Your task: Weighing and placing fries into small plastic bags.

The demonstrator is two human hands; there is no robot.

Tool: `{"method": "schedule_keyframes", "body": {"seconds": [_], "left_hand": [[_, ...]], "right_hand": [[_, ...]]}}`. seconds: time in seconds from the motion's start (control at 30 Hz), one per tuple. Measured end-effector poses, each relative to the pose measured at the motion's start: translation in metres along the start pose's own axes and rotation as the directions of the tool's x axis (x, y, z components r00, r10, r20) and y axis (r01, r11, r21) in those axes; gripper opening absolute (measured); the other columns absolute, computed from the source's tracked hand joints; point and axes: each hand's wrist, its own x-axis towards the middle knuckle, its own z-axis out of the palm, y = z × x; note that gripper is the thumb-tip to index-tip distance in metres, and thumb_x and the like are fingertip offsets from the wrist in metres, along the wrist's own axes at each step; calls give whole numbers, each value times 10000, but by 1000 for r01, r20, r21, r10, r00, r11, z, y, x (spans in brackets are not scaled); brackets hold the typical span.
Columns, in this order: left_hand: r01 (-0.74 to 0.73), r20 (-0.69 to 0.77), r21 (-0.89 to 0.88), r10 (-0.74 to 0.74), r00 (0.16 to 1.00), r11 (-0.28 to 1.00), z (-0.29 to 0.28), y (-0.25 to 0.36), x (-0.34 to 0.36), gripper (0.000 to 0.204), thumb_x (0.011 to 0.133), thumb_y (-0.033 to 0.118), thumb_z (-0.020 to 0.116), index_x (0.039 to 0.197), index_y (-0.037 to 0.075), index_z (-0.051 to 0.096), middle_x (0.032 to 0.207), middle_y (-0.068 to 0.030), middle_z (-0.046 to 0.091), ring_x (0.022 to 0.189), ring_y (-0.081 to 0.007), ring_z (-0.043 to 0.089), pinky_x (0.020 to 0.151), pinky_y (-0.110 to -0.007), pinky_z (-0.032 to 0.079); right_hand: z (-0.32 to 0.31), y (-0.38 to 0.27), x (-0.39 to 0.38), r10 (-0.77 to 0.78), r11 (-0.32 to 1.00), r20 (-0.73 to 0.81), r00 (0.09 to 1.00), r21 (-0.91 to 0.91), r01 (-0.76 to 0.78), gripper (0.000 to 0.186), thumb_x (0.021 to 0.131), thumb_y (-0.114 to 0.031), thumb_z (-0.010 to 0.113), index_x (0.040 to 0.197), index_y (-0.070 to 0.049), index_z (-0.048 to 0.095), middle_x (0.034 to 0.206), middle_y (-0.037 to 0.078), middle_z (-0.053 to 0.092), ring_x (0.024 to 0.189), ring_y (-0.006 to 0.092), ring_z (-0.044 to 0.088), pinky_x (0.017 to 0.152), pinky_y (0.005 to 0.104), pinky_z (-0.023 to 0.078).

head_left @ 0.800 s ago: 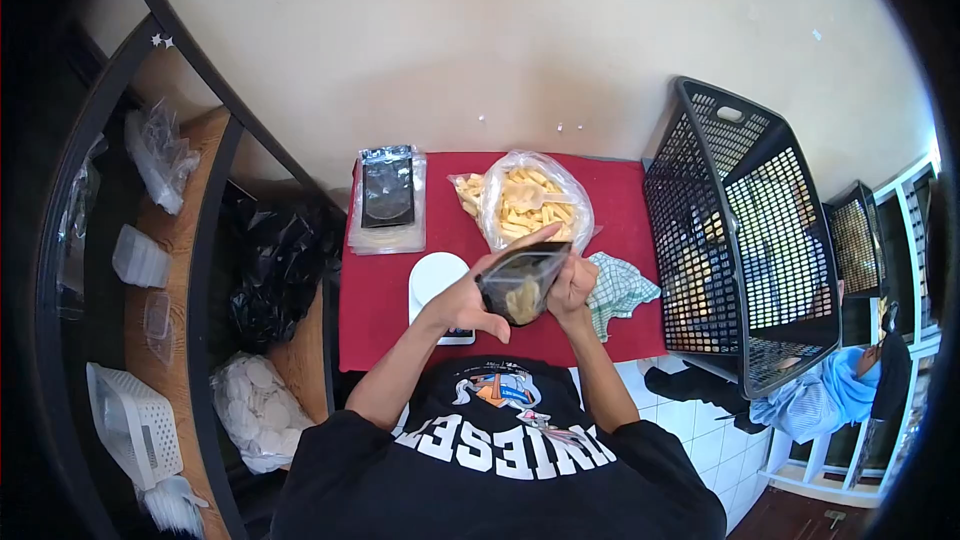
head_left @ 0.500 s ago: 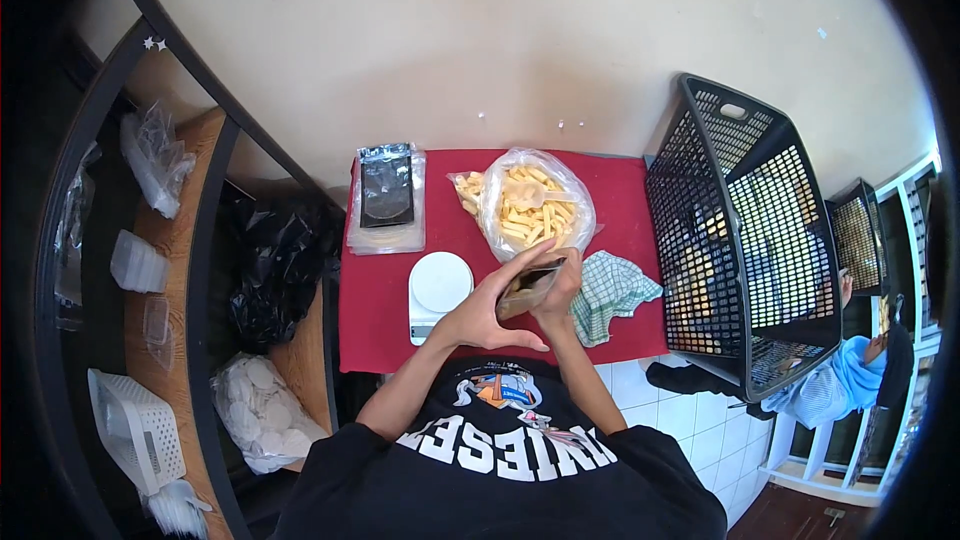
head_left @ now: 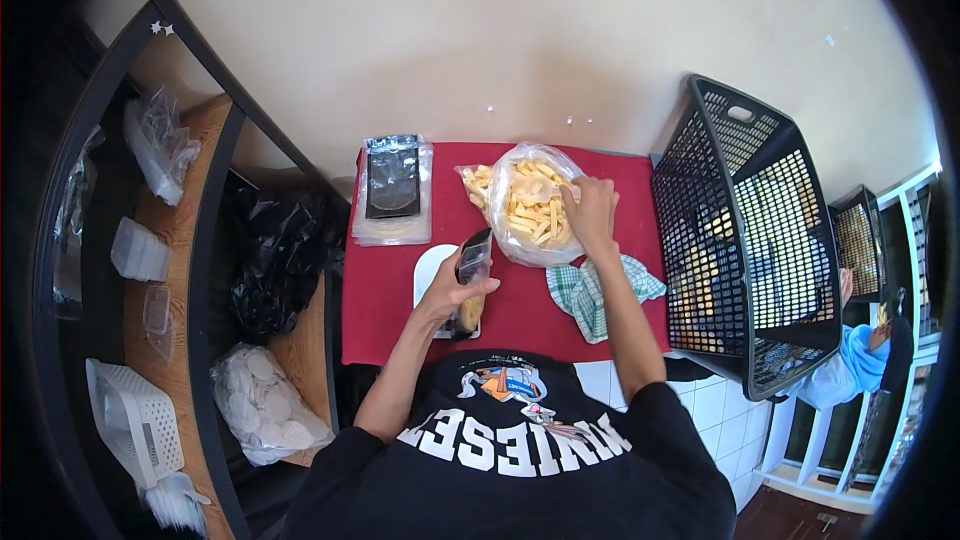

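From where I stand beside the red-covered surface (head_left: 520, 315), the person's left grip (head_left: 450, 295) is wrapped around a dark-faced pouch (head_left: 469, 285), thumb laid across its front and the other fingers behind. Something yellowish shows inside the lower part. The pouch is in front of the white scale (head_left: 427, 262); whether it touches the scale I can't tell.

The relation that matters is between pouch and food. The clear plastic bag (head_left: 520, 250) of pale yellow sticks (head_left: 548, 228) lies beyond the pouch and to its right, near but apart. The pouch's long axis runs away from the person, its upper end leaning a little right, on the bag's side.

The right grip (head_left: 578, 202) is nearer the bag: it is at the bag's right edge, fingers bent, just beside what looks like a pale scoop (head_left: 537, 187) lying on the sticks. Whether those fingers pinch the handle or are merely close to it, I can't make out.

Under the right forearm lies a green checked cloth (head_left: 585, 295); a stack of clear bags (head_left: 395, 233) is at the far left, and a black crate (head_left: 742, 280) rises at the right.
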Motion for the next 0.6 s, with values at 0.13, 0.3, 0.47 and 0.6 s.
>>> {"method": "schedule_keyframes", "body": {"seconds": [0.13,0.3,0.47,0.6], "left_hand": [[-107,7,-209,111,994,972,17,2,-7,810,716,292,953,1354,24,530,1186,-48,619,1119,-158,595,998,-314,471],[-184,-99,-109,173,980,977,39,12,-9,574,719,96,948,1147,39,570,1059,-28,644,999,-118,623,922,-300,523],[-302,-263,24,298,918,953,49,9,-12,482,760,3,902,1095,16,555,989,-99,711,926,-140,702,820,-281,571],[-270,-228,-184,226,947,945,51,9,2,501,734,-26,905,1144,-7,618,999,-104,735,933,-139,703,865,-310,586]], "right_hand": [[15,13,22,-118,967,141,983,-209,146,296,863,-304,768,996,-40,762,1023,151,694,1058,352,540,888,513,389],[26,12,26,-133,966,195,972,-196,171,267,836,-326,788,946,-83,784,1025,134,703,1058,351,535,884,557,366],[30,14,26,-124,960,329,936,-198,197,246,836,-259,743,1020,-111,810,1020,141,701,1118,352,530,902,577,356],[25,11,42,-136,956,278,951,-214,199,231,821,-206,719,1011,-125,822,1061,156,684,1131,357,530,913,590,363]]}}
